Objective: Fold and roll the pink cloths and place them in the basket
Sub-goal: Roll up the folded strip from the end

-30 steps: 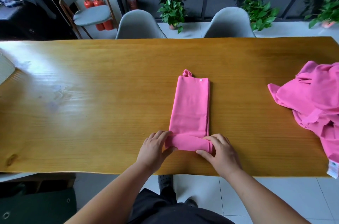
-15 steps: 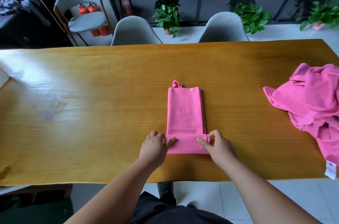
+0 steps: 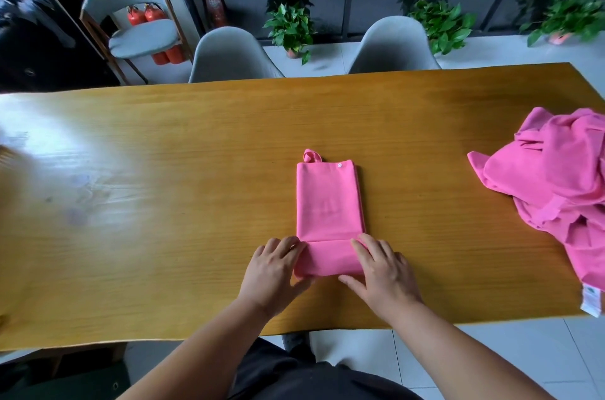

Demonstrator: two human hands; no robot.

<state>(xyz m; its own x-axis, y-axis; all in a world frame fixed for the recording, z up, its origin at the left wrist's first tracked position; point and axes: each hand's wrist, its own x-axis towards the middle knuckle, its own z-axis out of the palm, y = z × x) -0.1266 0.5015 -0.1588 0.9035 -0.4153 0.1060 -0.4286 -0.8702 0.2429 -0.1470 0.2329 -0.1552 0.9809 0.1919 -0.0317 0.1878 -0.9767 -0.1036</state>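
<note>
Head view: a folded pink cloth (image 3: 329,203) lies as a narrow strip on the wooden table (image 3: 163,203), near the middle and running away from the person. Its far end carries a small hanging loop (image 3: 311,155) at the left corner and a white snap button (image 3: 339,165) just beside it. The near end is turned over into a flat roll (image 3: 327,260) lying across the strip's width, close to the table's near edge.

The left hand (image 3: 271,272) grips the left end of the roll, fingers curved over the top and thumb tucked against the near side. The right hand (image 3: 383,272) holds the right end, fingers laid over the top and thumb stretched along the near edge. Both forearms are bare.

A loose pile of pink cloths (image 3: 556,183) sits at the right end of the table, well apart from the folded one. It hangs partly over the near edge, with a white label (image 3: 592,303) dangling.

Beyond the far edge stand two grey chairs (image 3: 229,56), pushed in. A third chair (image 3: 131,23) stands further back on the left, with red fire extinguishers (image 3: 144,15) behind it. Potted plants (image 3: 291,23) line the floor by the glass wall.
</note>
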